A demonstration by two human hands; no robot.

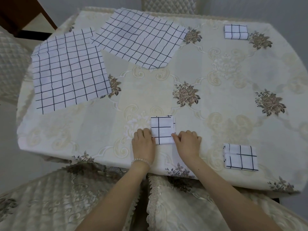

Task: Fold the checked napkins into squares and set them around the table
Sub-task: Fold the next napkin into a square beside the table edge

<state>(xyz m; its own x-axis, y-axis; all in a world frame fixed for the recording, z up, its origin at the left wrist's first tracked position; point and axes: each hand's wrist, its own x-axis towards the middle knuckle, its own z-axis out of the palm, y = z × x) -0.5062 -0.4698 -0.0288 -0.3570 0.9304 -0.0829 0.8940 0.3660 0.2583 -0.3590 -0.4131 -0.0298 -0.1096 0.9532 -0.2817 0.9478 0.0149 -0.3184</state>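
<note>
A small folded white napkin with dark checks [163, 129] lies near the table's front edge. My left hand [143, 142] grips its lower left corner and my right hand [186, 141] grips its lower right edge, both with fingers curled. Another folded napkin [240, 156] lies at the front right. A third folded napkin [235, 31] sits at the far right. Two unfolded checked napkins lie flat: one at the left [68, 72], one at the far middle [140, 39], their corners overlapping.
The table [225, 72] wears a cream cloth with brown flower motifs. Quilted chairs stand at the front [50, 202], the left [11, 64] and the far side [168, 4]. A dark wooden piece [21, 12] shows at the top left.
</note>
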